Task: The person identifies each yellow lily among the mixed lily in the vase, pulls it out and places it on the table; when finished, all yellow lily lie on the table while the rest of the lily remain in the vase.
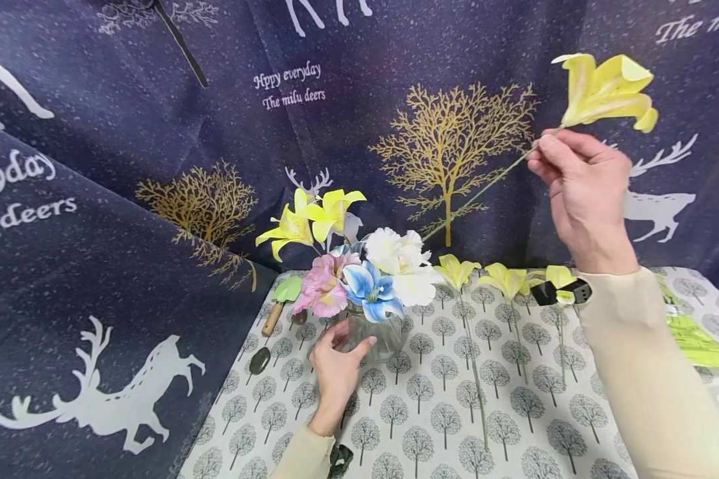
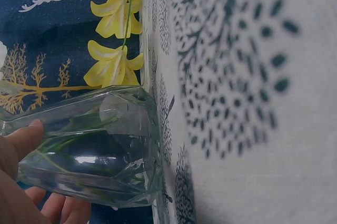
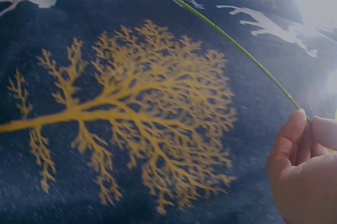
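My right hand (image 1: 587, 179) is raised at the upper right, pinching a yellow artificial lily (image 1: 605, 93) by its stem just under the bloom. The long green stem (image 3: 237, 45) slants down and left, its lower part passing behind the white flowers (image 1: 401, 256) in the head view. My left hand (image 1: 338, 366) holds the side of a clear glass vase (image 1: 386, 339), thumb toward the front and fingers around the left. Green stems show through the vase wall (image 2: 121, 182) in the left wrist view. Pink flowers (image 1: 323, 286), a blue-and-white lily (image 1: 371, 289) and two yellow lilies (image 1: 311, 219) rise from the vase.
Several yellow lilies (image 1: 455, 269) lie on the tree-print tablecloth (image 1: 419, 412) right of the vase. A black object (image 1: 560, 293) lies by my right forearm, a bright green packet (image 1: 701, 339) beyond it. Left are a small green trowel (image 1: 286, 289) and a dark stone (image 1: 259, 360).
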The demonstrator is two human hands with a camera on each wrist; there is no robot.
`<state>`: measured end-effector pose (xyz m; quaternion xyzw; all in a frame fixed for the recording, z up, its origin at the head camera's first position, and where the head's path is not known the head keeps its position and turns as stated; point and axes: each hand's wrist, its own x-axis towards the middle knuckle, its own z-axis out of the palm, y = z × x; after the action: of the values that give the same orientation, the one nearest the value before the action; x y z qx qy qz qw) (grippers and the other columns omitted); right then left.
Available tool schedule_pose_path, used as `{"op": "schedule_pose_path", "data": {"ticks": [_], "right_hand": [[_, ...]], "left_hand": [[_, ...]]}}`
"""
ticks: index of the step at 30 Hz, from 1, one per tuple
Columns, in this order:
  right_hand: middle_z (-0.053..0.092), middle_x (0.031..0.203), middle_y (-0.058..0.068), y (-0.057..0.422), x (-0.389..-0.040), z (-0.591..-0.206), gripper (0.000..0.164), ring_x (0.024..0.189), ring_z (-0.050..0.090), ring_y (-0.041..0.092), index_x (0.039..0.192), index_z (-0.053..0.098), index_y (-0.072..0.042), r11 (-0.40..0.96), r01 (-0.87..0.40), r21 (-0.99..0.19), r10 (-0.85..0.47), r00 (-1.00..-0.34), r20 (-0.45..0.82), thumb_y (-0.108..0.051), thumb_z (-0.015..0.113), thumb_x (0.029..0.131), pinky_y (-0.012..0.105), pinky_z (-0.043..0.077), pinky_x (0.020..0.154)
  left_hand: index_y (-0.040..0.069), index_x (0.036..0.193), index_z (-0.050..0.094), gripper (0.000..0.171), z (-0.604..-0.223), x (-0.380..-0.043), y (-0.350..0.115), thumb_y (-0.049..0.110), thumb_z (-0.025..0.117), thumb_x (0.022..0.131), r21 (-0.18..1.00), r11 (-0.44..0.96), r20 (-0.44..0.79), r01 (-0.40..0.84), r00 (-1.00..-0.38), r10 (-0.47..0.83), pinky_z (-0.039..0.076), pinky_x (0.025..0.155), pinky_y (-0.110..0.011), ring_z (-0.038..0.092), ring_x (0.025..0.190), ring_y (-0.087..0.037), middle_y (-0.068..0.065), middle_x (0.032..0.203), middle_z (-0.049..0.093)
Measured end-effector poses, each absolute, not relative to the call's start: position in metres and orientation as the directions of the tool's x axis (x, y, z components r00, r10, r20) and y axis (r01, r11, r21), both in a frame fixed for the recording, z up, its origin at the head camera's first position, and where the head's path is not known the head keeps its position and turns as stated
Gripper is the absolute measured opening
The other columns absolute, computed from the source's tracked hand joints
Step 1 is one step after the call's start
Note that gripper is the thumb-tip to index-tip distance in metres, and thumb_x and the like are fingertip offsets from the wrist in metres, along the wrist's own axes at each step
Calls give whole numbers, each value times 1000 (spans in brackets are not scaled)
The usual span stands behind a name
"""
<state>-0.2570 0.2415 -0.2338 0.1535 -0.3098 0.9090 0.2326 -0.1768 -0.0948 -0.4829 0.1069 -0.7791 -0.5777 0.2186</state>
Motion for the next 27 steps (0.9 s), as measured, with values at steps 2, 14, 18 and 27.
{"op": "schedule_pose_path", "data": {"ticks": [2,14,18,27], "right_hand": [[73,74,23,248,-251,-231,11,58,69,26,90,69,20,-698,-539,-472,350,-831,431,22,68,80,29,64,55],[72,80,23,278,-227,-232,17,60,70,29,97,66,22,-662,-574,-482,402,-815,418,23,67,80,30,64,56],[72,79,22,283,-220,-238,17,61,70,27,97,67,20,-643,-558,-526,391,-829,401,22,68,81,29,64,56],[75,82,22,278,-207,-251,16,62,73,27,97,69,20,-642,-527,-557,323,-845,427,24,64,82,28,64,55]], "left_hand": [[22,116,73,58,-483,-176,-94,25,96,62,946,311,218,86,-881,-419,63,94,-31,74,103,-26,-3,113,74],[20,117,73,60,-483,-175,-95,29,96,62,932,350,243,91,-874,-420,63,94,-33,74,103,-24,-3,112,75],[22,116,74,59,-484,-175,-95,30,96,62,933,350,240,87,-875,-421,63,93,-32,74,102,-23,-2,111,75],[23,115,74,58,-482,-176,-93,28,97,62,930,361,233,71,-872,-430,63,93,-30,74,101,-21,0,111,75]]}}
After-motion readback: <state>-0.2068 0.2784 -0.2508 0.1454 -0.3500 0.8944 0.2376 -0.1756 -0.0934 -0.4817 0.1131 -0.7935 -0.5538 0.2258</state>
